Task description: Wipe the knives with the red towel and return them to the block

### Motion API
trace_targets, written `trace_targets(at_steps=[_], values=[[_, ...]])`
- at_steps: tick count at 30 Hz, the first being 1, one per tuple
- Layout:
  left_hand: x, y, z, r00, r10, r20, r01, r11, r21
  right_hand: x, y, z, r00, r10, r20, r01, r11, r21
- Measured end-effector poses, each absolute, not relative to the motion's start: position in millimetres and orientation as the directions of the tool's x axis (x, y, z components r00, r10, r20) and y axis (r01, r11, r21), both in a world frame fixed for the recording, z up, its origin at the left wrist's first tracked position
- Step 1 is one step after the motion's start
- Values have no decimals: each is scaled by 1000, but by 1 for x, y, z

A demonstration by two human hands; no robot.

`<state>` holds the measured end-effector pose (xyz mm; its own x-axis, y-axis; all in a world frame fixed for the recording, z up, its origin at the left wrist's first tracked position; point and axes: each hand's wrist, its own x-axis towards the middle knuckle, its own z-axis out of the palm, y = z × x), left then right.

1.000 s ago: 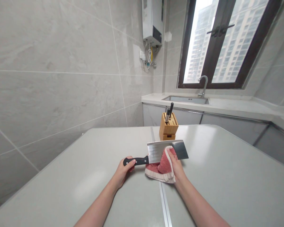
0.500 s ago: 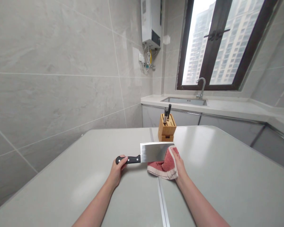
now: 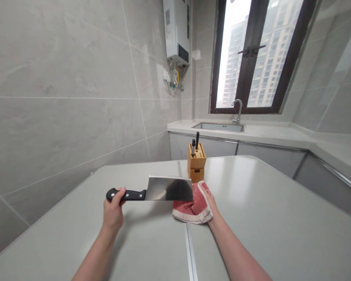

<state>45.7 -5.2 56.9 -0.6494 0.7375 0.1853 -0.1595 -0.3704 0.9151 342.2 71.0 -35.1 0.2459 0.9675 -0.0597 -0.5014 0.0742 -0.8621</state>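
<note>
My left hand [image 3: 113, 208] is closed round the black riveted handle of a cleaver [image 3: 169, 189]. Its broad steel blade points to the right, held above the table, with the far end in front of the cloth. A red towel with a pale border [image 3: 193, 207] is bunched in my right hand [image 3: 208, 200], whose fingers are mostly hidden behind it. The blade's tip overlaps the towel's left part; whether they touch, I cannot tell. Just beyond the towel stands a wooden knife block [image 3: 196, 162] with black-handled tools in its slots.
The pale table [image 3: 61, 234] has a metal seam running through its middle. Behind it is a counter with a sink [image 3: 218, 127] and a faucet [image 3: 238, 110]. A grey tiled wall [image 3: 61, 128] borders the left side, and a water heater [image 3: 177, 35] hangs in the corner.
The cleaver has moved left with my left hand, and its blade has come out of the towel's fold. My right hand keeps the towel near the block. The view has turned slightly right.
</note>
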Motion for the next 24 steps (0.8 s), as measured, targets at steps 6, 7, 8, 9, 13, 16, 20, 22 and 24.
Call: trace_targets(at_steps=[6, 7, 8, 9, 13, 16, 20, 22, 24], values=[[67, -19, 149, -667, 608, 430, -20, -592, 806, 340, 66, -31, 216, 972, -89, -524, 38, -851], [77, -20, 167, -648, 596, 475, 10, -616, 787, 340, 65, -29, 206, 975, -78, -522, 42, -852], [88, -21, 184, -617, 594, 516, 35, -634, 772, 339, 63, -28, 197, 978, -65, -519, 47, -853], [100, -20, 201, -584, 587, 561, 64, -655, 753, 339, 62, -26, 188, 981, -50, -514, 55, -856], [150, -9, 257, -416, 524, 743, 258, -715, 650, 337, 55, -20, 155, 988, 3, -488, 79, -869], [184, 3, 279, -263, 441, 858, 515, -688, 512, 334, 50, -18, 113, 993, 16, -485, 69, -872], [217, 17, 286, -141, 388, 911, 737, -573, 358, 331, 45, -17, 78, 996, 35, -494, 69, -867], [228, 21, 285, -130, 394, 910, 777, -529, 340, 331, 45, -16, 72, 996, 46, -496, 76, -865], [235, 23, 283, -128, 406, 905, 802, -494, 336, 331, 45, -16, 64, 996, 54, -494, 79, -866]])
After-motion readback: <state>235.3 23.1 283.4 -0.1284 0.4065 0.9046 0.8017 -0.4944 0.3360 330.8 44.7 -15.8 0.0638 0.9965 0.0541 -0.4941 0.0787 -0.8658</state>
